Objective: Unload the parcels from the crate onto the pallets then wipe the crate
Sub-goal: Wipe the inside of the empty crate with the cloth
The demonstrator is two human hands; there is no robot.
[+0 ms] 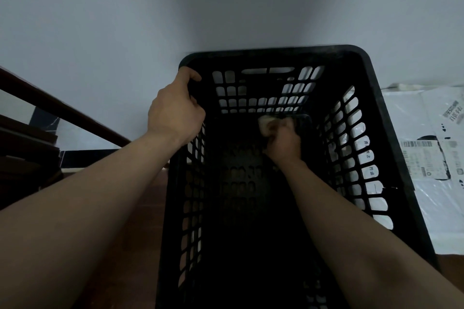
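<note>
— White wall (226, 7) behind; where's the crate (276, 51)?
— Near it, beside white parcels (426, 158); left hand (173, 110) grips its far-left rim corner, right hand (283, 143) clutches a pale cloth (265, 124) on its far floor.

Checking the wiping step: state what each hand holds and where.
Left hand grips the crate by its far left rim corner. Right hand holds a bunched cloth inside the crate.

Left grip (175, 110) curled tight, right grip (283, 143) clenched, reaching lower
</note>
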